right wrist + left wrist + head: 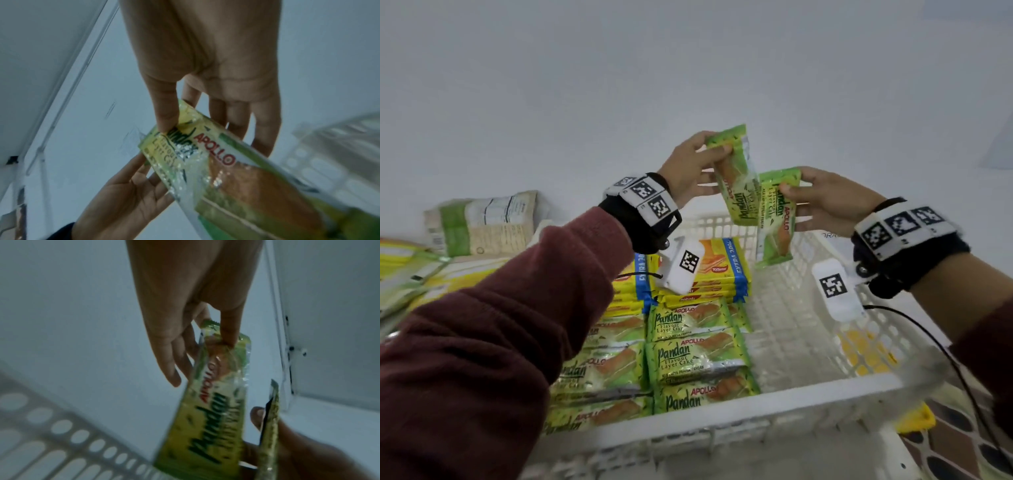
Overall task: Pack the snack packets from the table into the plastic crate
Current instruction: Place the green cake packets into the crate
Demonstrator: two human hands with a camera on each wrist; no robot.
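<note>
Both hands are raised above the white plastic crate (784, 404), each with a green Pandan layer cake packet. My left hand (690, 164) pinches the top end of one packet (736, 178), which hangs down; the left wrist view shows this packet (209, 410) held by thumb and fingers (228, 334). My right hand (825, 198) pinches the top of a second packet (777, 216), seen close up as the packet (226, 170) in the right wrist view under the thumb (164, 113). The two packets hang side by side, overlapping. Inside the crate lie rows of Pandan packets (688, 353) and yellow wafer packs (709, 270).
The crate's right half (798, 329) holds no packets. More snack packs (482, 222) and yellow packets (407, 270) lie on the table at the left. A black cable (941, 346) runs from the right wrist. A pale wall stands behind.
</note>
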